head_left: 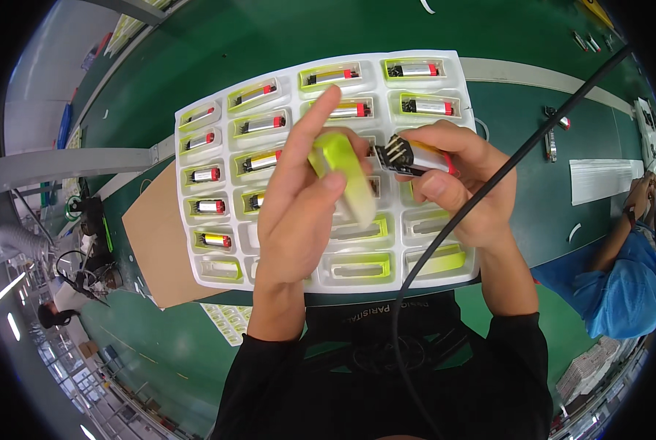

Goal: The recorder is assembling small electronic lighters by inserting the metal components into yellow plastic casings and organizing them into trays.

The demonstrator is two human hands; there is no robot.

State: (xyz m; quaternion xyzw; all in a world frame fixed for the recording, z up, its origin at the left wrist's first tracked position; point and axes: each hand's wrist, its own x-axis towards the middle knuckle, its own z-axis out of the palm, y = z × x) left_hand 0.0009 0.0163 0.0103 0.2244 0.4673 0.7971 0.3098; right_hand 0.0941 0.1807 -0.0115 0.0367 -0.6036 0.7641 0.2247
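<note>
My left hand (295, 213) grips a plastic shell (348, 176), yellow-green fading to whitish and slightly blurred, between thumb and fingers, its index finger stretched upward. Close beside it, my right hand (482, 176) pinches a small silver battery cell (429, 158) with a red end and a black end piece bearing pale prongs, turned toward the shell. Both hands are above a white moulded tray (376, 95). Many pockets hold similar shells with silver cells inside, such as one cell (414, 70) at the far right. Near-side shells (361, 268) show no cell. One shell (443, 260) lies tilted in its pocket.
A black cable (537, 136) hangs across the view, passing before my right forearm. Brown cardboard (152, 253) lies under the tray's left side. On the green table's right are a metal tool (550, 139) and white sheets (599, 181). A person in blue (625, 286) sits at the right.
</note>
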